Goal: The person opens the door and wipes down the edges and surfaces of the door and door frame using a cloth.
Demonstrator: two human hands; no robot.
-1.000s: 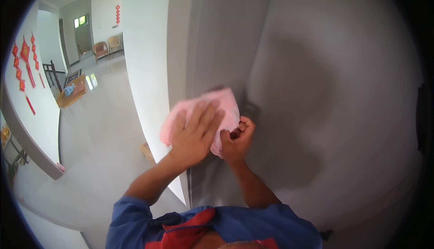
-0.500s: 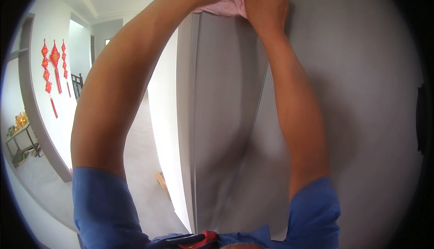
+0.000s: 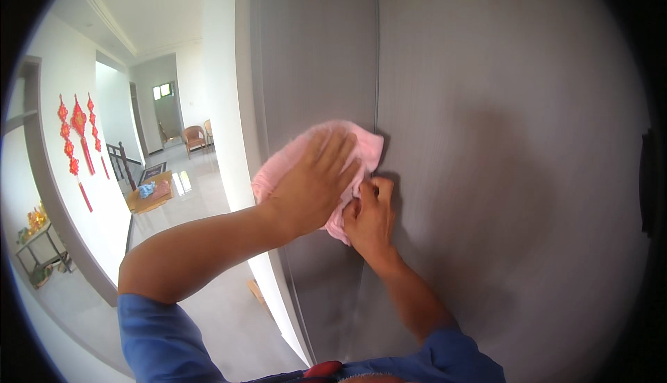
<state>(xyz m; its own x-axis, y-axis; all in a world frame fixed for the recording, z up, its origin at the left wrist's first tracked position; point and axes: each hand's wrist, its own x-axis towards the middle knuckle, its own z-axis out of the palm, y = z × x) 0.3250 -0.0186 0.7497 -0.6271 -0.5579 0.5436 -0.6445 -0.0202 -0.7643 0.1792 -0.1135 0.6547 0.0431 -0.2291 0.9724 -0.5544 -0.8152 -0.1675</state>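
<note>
A pink cloth (image 3: 366, 148) lies against the narrow grey panel (image 3: 316, 49), close to the seam with the wide grey panel (image 3: 451, 56). Pressed over the cloth is my left hand (image 3: 311, 192), its fingers stretched out and flat. My right hand (image 3: 372, 222) is at the cloth's lower right edge, fingers curled and pinching a fold. Part of the cloth is hidden under my left palm.
A white wall edge (image 3: 244, 105) borders the panel on the left. Beyond it is a hallway with a brown chair (image 3: 194, 137), red hanging ornaments (image 3: 80, 122) and a small side table (image 3: 35, 238). A dark handle (image 3: 647, 183) is at the far right.
Both hands have come down the panel with the pink cloth, from the top of the view to its middle. My left hand now lies flat over the cloth.
</note>
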